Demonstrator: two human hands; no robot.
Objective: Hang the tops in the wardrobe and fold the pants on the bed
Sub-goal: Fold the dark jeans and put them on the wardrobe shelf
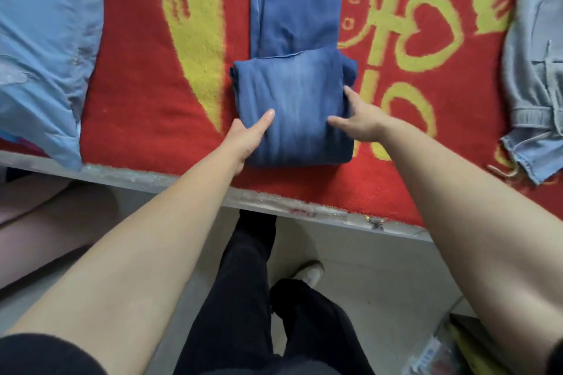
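A bed (182, 184) fills the upper half of the frame, spread with a red blanket (131, 100) patterned in yellow. The bed's pale grey edge runs diagonally across the middle. Below it lies a pale floor (371, 283), evenly lit, and a yellow box (463, 344) sits at lower right.

A red blanket (137, 85) with yellow patterns, a pale grey floor (365, 283), and a dark, yellow-sided box (469, 335) at lower right.

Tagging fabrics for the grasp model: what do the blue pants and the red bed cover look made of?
The blue pants look like denim: matte, faded whitish streaks, a stitched leg seam. The red bed cover seems a plush blanket: fuzzy nap, soft-edged yellow pattern; fibre unclear.
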